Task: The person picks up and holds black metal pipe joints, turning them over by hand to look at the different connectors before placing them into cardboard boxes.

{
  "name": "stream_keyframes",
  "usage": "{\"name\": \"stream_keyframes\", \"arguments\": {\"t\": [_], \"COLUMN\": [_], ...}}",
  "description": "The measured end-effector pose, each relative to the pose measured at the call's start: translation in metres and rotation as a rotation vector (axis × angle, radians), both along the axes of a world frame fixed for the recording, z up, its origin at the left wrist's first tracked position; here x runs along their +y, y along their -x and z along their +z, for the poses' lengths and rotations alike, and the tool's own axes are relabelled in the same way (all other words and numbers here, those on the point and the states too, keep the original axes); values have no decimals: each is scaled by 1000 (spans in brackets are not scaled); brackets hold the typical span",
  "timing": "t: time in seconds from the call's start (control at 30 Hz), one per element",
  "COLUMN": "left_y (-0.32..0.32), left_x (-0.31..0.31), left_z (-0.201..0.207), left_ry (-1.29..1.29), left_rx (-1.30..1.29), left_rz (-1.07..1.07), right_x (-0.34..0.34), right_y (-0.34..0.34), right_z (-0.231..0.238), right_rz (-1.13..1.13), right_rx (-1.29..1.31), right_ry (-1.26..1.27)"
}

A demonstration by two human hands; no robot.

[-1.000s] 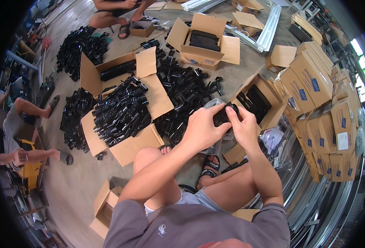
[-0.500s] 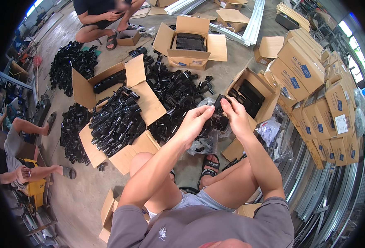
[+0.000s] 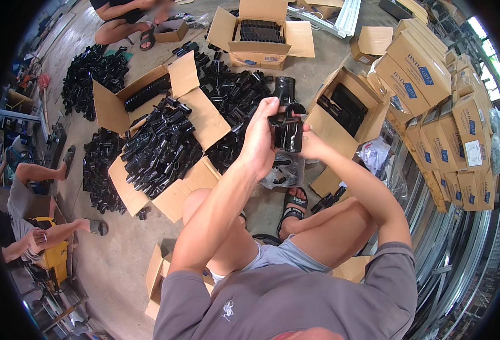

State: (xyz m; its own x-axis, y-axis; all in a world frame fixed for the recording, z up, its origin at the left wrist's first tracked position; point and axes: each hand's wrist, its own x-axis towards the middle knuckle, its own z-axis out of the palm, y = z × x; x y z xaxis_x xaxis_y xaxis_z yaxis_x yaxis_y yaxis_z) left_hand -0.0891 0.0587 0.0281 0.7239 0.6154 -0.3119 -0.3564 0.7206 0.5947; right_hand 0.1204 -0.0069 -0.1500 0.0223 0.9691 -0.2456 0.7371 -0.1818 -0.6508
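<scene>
I sit with both hands raised in front of me. My left hand (image 3: pixel 259 139) and my right hand (image 3: pixel 312 144) together grip a black plastic part (image 3: pixel 286 131) held upright between them. Below the hands lies a clear plastic bag (image 3: pixel 281 173) on the floor by my sandalled foot (image 3: pixel 293 207). An open cardboard box with black parts in rows (image 3: pixel 349 107) stands just right of the hands. A heap of loose black parts (image 3: pixel 233 99) lies behind them.
A flattened box piled with black parts (image 3: pixel 159 147) lies to my left, with more heaps (image 3: pixel 94 68) beyond. Stacked closed cartons (image 3: pixel 448 107) line the right side next to metal rails (image 3: pixel 454 238). Other people sit at the left (image 3: pixel 29 226) and far end (image 3: pixel 131 22).
My hands have lifted the black part higher and closer to me, turning it upright. My view has shifted a little over the floor.
</scene>
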Motion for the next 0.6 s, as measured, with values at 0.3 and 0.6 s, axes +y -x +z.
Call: {"name": "stream_keyframes", "arguments": {"t": [0.3, 0.6], "left_y": [20, 17], "left_x": [6, 4], "left_z": [3, 4], "left_ry": [51, -96], "left_rx": [-60, -9], "left_rz": [144, 130], "right_x": [-9, -30], "right_y": [126, 99], "right_z": [-152, -198], "right_rz": [-190, -181], "right_rx": [-522, -757], "right_ry": [202, 54]}}
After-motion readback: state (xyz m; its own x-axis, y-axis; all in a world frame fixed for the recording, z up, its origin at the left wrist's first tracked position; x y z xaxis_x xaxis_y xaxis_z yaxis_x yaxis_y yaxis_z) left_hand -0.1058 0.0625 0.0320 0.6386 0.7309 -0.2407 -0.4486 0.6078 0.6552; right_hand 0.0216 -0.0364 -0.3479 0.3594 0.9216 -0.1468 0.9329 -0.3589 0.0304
